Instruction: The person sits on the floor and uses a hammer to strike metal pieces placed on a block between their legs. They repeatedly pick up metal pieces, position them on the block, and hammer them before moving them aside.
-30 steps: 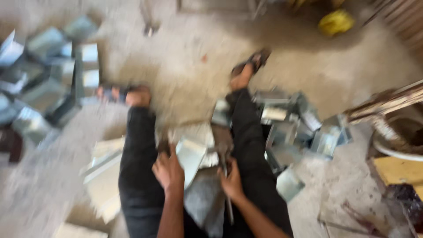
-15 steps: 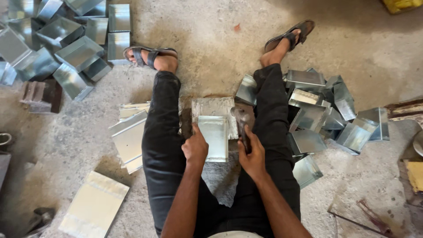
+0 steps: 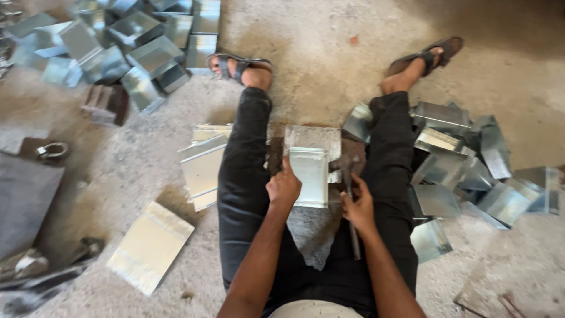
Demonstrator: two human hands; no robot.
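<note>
I sit on a concrete floor with my legs spread. Between them lies a folded sheet-metal piece (image 3: 310, 175) on a flat grey slab (image 3: 313, 231). My left hand (image 3: 283, 188) grips the left edge of that piece. My right hand (image 3: 358, 204) is closed around the handle of a hammer (image 3: 349, 194), whose dark head rests just right of the metal piece.
Flat folded sheets (image 3: 202, 166) lie left of my left leg, and one more sheet (image 3: 150, 245) nearer me. A heap of bent metal boxes (image 3: 465, 171) sits to my right; another heap (image 3: 123, 41) at far left. A dark block (image 3: 107, 103) and scrap (image 3: 35, 271) lie left.
The view has steadied and dropped closer over my lap. My hands have settled on the metal piece and the hammer, with the hammer head now beside the piece.
</note>
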